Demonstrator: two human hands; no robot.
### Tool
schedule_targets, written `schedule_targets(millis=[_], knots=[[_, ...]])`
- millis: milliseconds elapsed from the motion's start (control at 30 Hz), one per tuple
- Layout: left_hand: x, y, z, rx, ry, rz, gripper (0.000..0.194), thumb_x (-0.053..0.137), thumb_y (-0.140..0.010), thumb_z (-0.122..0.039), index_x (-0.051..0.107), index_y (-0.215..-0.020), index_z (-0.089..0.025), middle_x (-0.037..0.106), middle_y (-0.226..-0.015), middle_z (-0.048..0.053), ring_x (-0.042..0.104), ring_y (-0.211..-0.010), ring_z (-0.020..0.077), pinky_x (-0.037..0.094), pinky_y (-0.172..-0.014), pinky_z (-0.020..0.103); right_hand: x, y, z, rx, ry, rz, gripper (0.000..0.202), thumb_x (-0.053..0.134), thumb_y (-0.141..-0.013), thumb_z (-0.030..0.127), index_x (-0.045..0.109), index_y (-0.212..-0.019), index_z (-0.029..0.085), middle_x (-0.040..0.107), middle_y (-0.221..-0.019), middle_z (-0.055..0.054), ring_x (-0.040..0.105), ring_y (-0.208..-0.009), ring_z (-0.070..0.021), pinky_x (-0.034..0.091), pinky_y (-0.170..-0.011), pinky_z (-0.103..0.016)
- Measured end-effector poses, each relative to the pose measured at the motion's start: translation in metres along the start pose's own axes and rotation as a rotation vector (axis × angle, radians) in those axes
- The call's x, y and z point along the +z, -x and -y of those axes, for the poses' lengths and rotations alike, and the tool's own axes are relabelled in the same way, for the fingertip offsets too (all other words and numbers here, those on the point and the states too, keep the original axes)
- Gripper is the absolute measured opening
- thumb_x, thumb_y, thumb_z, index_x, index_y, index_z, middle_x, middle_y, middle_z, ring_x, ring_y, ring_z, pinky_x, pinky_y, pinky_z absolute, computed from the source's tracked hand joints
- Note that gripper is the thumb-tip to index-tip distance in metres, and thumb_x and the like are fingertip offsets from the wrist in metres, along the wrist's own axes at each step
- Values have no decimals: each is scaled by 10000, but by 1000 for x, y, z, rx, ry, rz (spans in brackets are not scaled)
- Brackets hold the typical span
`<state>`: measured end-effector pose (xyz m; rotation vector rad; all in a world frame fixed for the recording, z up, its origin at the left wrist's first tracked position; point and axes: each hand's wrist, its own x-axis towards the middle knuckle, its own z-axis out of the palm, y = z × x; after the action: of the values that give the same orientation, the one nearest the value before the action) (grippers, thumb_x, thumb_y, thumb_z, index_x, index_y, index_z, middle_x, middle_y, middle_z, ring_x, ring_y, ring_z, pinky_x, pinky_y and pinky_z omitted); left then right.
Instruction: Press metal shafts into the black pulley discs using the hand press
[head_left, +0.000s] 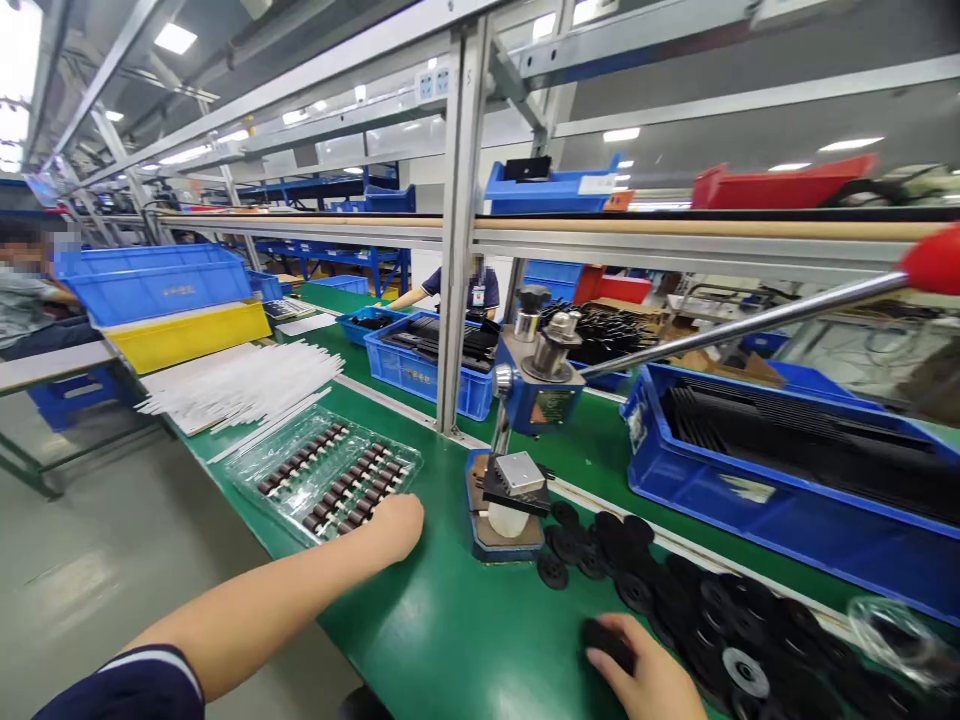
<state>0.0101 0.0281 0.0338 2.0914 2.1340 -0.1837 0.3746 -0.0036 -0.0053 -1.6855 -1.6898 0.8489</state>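
Note:
My left hand (394,525) reaches out to the near corner of a clear plastic tray (259,462) holding rows of small dark cylindrical parts (330,480); its fingers curl over the parts there. At the bottom edge my right hand (646,672) grips a black round disc (604,638). Several more black discs (675,590) lie spread on the green table (450,620) just beyond it. Between my hands stands a small blue hand press (517,440) with a long metal lever ending in a red knob (934,262).
A blue bin of black parts (787,490) sits to the right, another blue bin (420,365) behind the metal post (457,230). White strips (240,385) and a yellow bin (187,335) lie at left. People work at far benches.

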Motion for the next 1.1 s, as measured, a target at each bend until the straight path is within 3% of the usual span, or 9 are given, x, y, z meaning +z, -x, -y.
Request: schedule_targets(millis=[133, 300, 467, 567, 633, 733, 833, 933, 1100], knots=[[4, 24, -5, 117, 79, 2, 254, 518, -891, -225, 601, -1092, -94, 702, -932, 183, 691, -854, 276, 509, -721, 342, 25, -15, 38, 94, -298, 152, 445, 608, -621, 487, 611, -965, 205, 663, -738, -17, 603, -485, -186, 437, -412, -283], [18, 46, -45, 430, 734, 62, 224, 566, -874, -384, 604, -966, -183, 601, -707, -8, 547, -633, 136, 398, -579, 226, 41, -15, 39, 34, -598, 90, 533, 662, -690, 561, 582, -1023, 152, 623, -729, -34, 628, -563, -186, 410, -383, -230], [39, 31, -115, 475, 1125, 96, 251, 701, -764, -318, 614, -916, -139, 541, -704, -19, 443, -611, 90, 347, -556, 208, 42, -9, 19, 33, -614, 49, 617, 644, -743, 596, 542, -1137, 133, 652, -815, -66, 658, -670, -193, 530, -539, -290], [57, 20, -141, 393, 1346, 89, 284, 708, -762, -319, 586, -939, -133, 552, -715, -13, 471, -607, 83, 376, -558, 207, 42, -12, 10, 12, -568, -29, 581, 605, -791, 571, 528, -1179, 145, 670, -964, -99, 670, -808, -203, 569, -712, -351], [66, 17, -146, 324, 1448, 81, 305, 701, -776, -349, 574, -949, -133, 560, -713, -9, 498, -604, 85, 403, -559, 209, 42, -14, 6, -8, -515, -102, 530, 596, -810, 547, 546, -1169, 160, 665, -1053, -109, 657, -898, -208, 548, -825, -385], [73, 16, -143, 334, 1514, 120, 363, 726, -756, -402, 588, -952, -130, 582, -731, -1, 510, -587, 80, 431, -555, 216, 43, -11, 6, -30, -447, -164, 452, 609, -825, 501, 581, -1143, 181, 662, -1099, -102, 636, -976, -214, 490, -931, -410], [72, 13, -139, 367, 1539, 165, 408, 758, -722, -407, 613, -975, -122, 596, -737, 3, 509, -581, 78, 428, -556, 220, 46, -4, 12, -87, -317, -187, 370, 600, -852, 457, 604, -1119, 201, 685, -1040, -79, 646, -942, -207, 494, -899, -384], [72, 11, -137, 396, 1527, 133, 408, 757, -732, -378, 637, -1011, -106, 608, -760, 19, 514, -622, 86, 420, -596, 227, 51, 1, 19, -203, -186, -187, 325, 549, -895, 418, 603, -1145, 218, 687, -1054, -66, 655, -914, -191, 514, -846, -347], [73, 11, -137, 433, 1465, 117, 368, 740, -756, -352, 655, -1008, -98, 621, -790, 40, 518, -649, 94, 423, -613, 228, 55, 5, 24, -328, -112, -148, 326, 499, -929, 325, 587, -1233, 246, 654, -1179, -46, 639, -1020, -178, 500, -938, -344]])
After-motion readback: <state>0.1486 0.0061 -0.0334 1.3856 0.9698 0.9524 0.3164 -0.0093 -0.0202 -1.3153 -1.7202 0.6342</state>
